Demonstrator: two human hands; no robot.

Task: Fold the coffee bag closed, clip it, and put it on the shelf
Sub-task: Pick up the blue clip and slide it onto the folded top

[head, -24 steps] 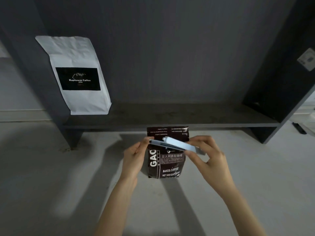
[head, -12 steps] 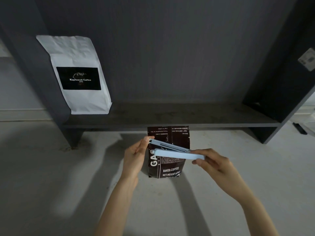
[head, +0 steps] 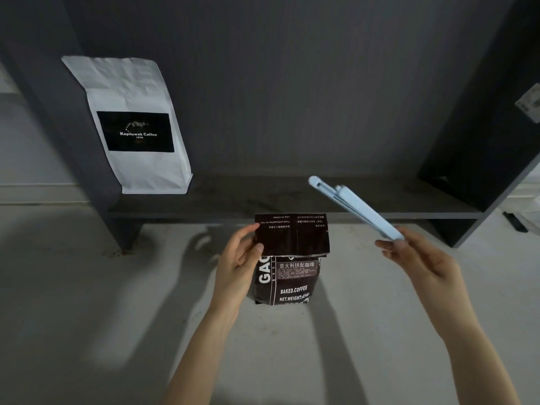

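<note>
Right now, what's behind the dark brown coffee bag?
Behind the dark brown coffee bag stand the pale floor and the dark grey shelf. The left hand hides its left edge.

A bare, dim room, more storeroom or staging corner than a lived-in kitchen. Pale concrete-looking floor [head: 73,302], unfurnished, with long shadows across it. Against the wall stands a low dark grey shelf unit [head: 292,200], its board almost at floor level, dark uprights either side. One white coffee bag [head: 131,124] leans at the left end, labelled Kopiluwak Coffee. A sticker [head: 530,103] sits on the right upright. Nothing shows cooking or office work.
</note>
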